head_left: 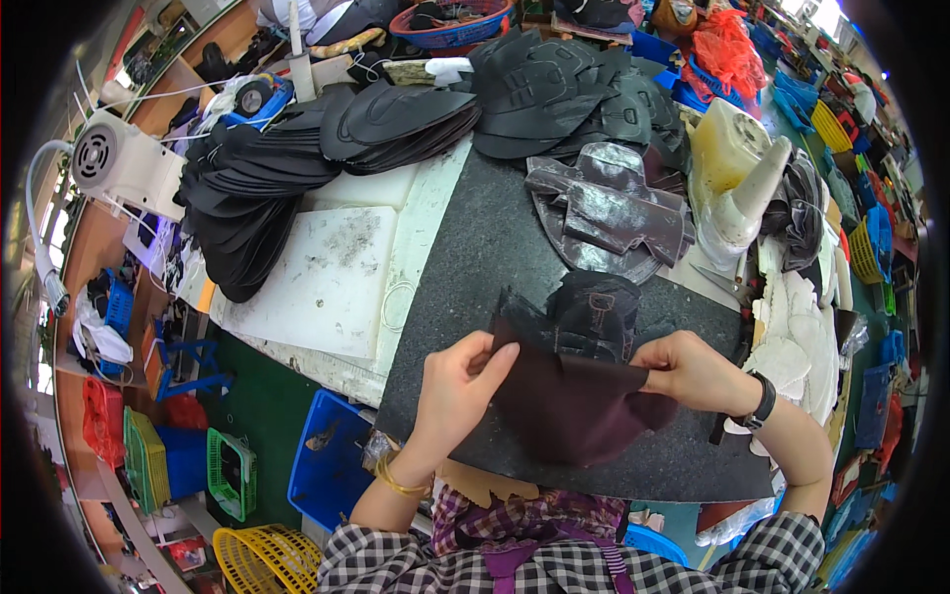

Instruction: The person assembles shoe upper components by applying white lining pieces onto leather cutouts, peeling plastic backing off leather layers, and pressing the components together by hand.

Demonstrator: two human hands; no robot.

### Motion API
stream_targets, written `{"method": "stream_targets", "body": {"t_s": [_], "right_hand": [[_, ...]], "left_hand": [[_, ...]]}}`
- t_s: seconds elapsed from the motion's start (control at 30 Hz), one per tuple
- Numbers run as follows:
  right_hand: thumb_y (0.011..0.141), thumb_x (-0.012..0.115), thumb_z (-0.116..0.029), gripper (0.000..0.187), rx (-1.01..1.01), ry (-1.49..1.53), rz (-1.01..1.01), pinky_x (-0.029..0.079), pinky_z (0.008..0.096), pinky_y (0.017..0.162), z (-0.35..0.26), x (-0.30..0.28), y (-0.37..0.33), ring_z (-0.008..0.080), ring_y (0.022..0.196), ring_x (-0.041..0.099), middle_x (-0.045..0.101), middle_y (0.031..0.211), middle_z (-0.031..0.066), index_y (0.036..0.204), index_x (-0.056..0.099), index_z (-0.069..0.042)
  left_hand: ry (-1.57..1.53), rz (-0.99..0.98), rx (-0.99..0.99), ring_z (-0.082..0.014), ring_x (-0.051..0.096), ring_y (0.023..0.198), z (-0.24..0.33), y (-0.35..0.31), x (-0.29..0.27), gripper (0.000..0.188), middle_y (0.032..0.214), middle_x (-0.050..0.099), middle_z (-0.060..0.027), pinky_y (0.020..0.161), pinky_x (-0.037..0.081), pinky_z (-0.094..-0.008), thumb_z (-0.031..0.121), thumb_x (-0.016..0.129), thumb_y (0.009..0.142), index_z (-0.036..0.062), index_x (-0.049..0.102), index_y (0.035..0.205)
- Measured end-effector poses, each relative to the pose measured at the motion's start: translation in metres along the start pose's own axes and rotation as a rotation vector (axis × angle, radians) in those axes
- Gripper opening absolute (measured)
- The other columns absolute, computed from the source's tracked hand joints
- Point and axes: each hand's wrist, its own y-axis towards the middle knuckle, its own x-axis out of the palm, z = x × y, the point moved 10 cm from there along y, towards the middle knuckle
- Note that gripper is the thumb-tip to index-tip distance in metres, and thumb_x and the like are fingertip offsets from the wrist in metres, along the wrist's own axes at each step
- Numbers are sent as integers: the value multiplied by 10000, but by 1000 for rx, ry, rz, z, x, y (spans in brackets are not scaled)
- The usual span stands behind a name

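Observation:
Between my two hands a dark maroon-brown piece of sheet material [579,416] is held up, its lower part hanging in a curve over the dark work mat [445,297]. My left hand [463,381] pinches its left side, thumb on top. At the right edge, my right hand [688,371] grips it between thumb and fingers. Just behind it lies a black stitched piece [596,309] with reddish stitching, partly hidden by the sheet. Farther back rests a stack of dark cut pieces [618,213] with whitish smears.
Fanned stacks of black cut pieces [247,188] cover the back left, beside a white board [327,277]. A yellowish plastic container [727,148] and a whitish cone-shaped bottle [747,203] stand at the right. Blue [327,460] and yellow baskets [267,559] sit below the table's left side.

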Motion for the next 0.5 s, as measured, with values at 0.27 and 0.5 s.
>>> {"method": "stream_targets", "body": {"t_s": [0.27,0.5], "right_hand": [[872,576,-108,160,-93,-20,70,456,331,580,-2,-8,16,170,604,583,586,648,137,919,614,41],[890,569,-143,195,16,-58,62,455,337,576,1,-7,25,177,598,581,578,662,153,925,614,44]], "left_hand": [[300,63,-45,-30,549,513,-14,23,-4,212,571,610,-25,463,414,-199,151,652,900,-13,585,783],[678,140,210,-165,548,461,9,26,-1,200,556,558,-66,462,413,-287,116,679,852,4,534,771]]}}
